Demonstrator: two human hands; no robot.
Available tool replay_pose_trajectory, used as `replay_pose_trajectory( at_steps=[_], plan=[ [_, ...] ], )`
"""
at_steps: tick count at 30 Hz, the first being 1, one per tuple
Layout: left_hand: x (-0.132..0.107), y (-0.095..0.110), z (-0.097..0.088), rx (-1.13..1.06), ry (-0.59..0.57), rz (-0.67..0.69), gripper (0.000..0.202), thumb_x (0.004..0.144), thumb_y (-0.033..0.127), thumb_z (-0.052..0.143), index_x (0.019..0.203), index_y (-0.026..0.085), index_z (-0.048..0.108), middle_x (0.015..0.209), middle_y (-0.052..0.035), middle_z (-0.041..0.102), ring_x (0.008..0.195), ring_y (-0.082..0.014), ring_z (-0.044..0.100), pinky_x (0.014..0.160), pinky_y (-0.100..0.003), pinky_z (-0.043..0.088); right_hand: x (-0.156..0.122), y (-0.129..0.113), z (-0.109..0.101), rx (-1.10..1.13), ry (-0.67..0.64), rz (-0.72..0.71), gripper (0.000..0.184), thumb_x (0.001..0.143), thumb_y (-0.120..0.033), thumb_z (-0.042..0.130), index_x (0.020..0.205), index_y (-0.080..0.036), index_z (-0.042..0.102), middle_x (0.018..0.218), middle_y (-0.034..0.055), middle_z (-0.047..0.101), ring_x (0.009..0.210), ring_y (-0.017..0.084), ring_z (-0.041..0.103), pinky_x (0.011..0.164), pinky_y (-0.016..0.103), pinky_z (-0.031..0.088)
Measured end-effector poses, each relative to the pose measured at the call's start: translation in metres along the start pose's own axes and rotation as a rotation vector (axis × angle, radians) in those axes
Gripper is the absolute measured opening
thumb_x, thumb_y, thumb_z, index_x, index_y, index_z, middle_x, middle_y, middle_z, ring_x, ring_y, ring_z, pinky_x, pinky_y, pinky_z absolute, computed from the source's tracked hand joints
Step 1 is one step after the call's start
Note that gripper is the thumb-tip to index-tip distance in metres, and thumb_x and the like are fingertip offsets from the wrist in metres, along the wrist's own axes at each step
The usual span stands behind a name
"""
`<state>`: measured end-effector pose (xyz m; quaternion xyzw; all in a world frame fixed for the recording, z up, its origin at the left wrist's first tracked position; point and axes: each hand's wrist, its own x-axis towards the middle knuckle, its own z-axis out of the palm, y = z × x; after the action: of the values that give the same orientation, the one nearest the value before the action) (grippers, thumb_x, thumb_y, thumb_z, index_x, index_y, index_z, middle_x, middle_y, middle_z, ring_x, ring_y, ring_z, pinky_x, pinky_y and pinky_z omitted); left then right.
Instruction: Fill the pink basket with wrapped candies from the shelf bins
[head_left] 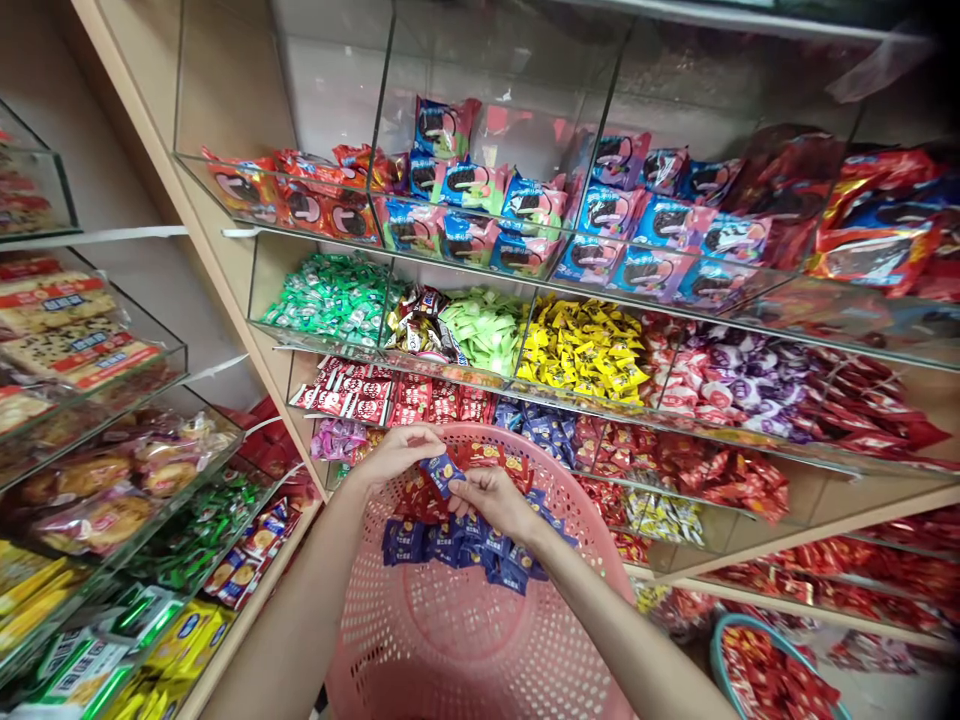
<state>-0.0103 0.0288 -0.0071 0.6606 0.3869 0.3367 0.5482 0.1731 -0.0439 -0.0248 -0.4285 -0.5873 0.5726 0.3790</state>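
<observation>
Between both hands is a small dark blue candy packet (441, 474) with a yellow picture on it. My left hand (401, 455) pinches its upper left side, and my right hand (491, 498) pinches its lower right corner. Below them, a pink plastic basket (420, 670) with a perforated wall holds several more blue packets (457, 545) lying in a heap. Red packets (424, 500) lie behind these, at the basket's far side, partly covered by my hands.
Shelves with clear dividers rise ahead, holding yellow candies (585, 345), green candies (330, 300) and blue biscuit packs (517, 200). Blue packets (544, 430) fill a bin just beyond the basket. A teal-rimmed basket (724, 640) of red packets stands low right. More snack shelves (172, 360) flank the left.
</observation>
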Motion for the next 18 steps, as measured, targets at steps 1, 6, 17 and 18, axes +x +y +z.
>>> replay_pose_trajectory(
  at_steps=[1, 6, 17, 18],
  plan=[
    [0.0000, -0.0003, 0.0000, 0.002, 0.010, 0.005, 0.025, 0.066, 0.040, 0.067, 0.070, 0.016, 0.065, 0.111, -0.0067, 0.059, 0.099, -0.0194, 0.055, 0.087, -0.030, 0.039, -0.0003, 0.0000, -0.0005, -0.003, 0.003, -0.003, 0.039, 0.074, -0.054, 0.058, 0.064, -0.018, 0.067, 0.060, 0.0008, 0.065, 0.050, 0.010, 0.054, 0.052, 0.022, 0.040],
    [0.0003, 0.0008, 0.0007, 0.002, 0.044, 0.023, 0.024, 0.068, 0.040, 0.065, 0.068, 0.016, 0.064, 0.106, -0.0045, 0.059, 0.096, -0.0173, 0.054, 0.086, -0.029, 0.038, 0.0021, 0.0004, -0.0030, 0.040, 0.060, 0.043, 0.039, 0.071, -0.054, 0.061, 0.064, -0.016, 0.066, 0.060, 0.0017, 0.065, 0.051, 0.010, 0.055, 0.051, 0.022, 0.040],
    [-0.0002, 0.0076, 0.0039, -0.029, 0.052, -0.034, 0.027, 0.064, 0.042, 0.067, 0.064, 0.016, 0.061, 0.099, -0.0039, 0.062, 0.091, -0.0173, 0.054, 0.082, -0.028, 0.037, 0.0081, -0.0040, -0.0003, -0.120, 0.254, 0.009, 0.040, 0.077, -0.054, 0.054, 0.083, -0.017, 0.066, 0.050, -0.0032, 0.054, 0.038, 0.008, 0.040, 0.040, 0.021, 0.030],
    [0.0000, 0.0075, 0.0048, -0.042, 0.069, -0.048, 0.027, 0.064, 0.042, 0.067, 0.063, 0.015, 0.061, 0.099, -0.0043, 0.062, 0.090, -0.0171, 0.054, 0.082, -0.028, 0.037, 0.0069, -0.0046, 0.0008, -0.224, 0.296, -0.040, 0.040, 0.077, -0.053, 0.054, 0.091, -0.017, 0.065, 0.062, -0.0002, 0.061, 0.044, 0.010, 0.046, 0.043, 0.022, 0.035]
  ],
)
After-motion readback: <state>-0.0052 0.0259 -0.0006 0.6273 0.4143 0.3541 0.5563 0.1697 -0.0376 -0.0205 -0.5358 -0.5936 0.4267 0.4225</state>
